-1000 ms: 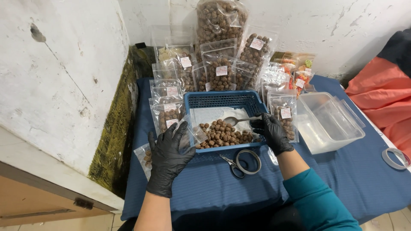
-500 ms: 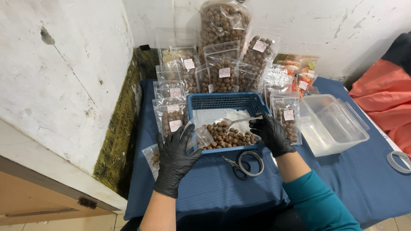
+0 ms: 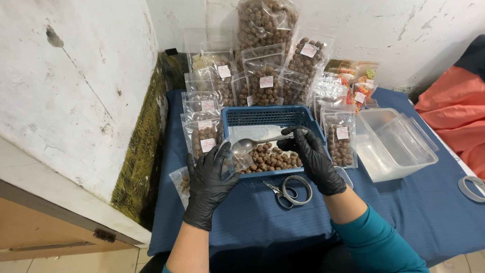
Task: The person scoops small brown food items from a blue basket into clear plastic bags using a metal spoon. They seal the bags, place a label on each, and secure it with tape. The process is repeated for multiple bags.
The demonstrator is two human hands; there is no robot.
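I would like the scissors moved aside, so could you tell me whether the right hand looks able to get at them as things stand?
Probably yes, once freed. The scissors lie uncovered on the blue cloth just beside the right hand, in front of the blue basket. That hand holds a metal spoon, though.

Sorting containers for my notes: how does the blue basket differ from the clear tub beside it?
The blue basket is opaque with slotted walls; the clear tub is see-through with solid walls. The basket holds brown balls; the tub looks empty. The basket sits between both gloved hands; the tub sits apart. Both are rectangular plastic on the blue cloth.
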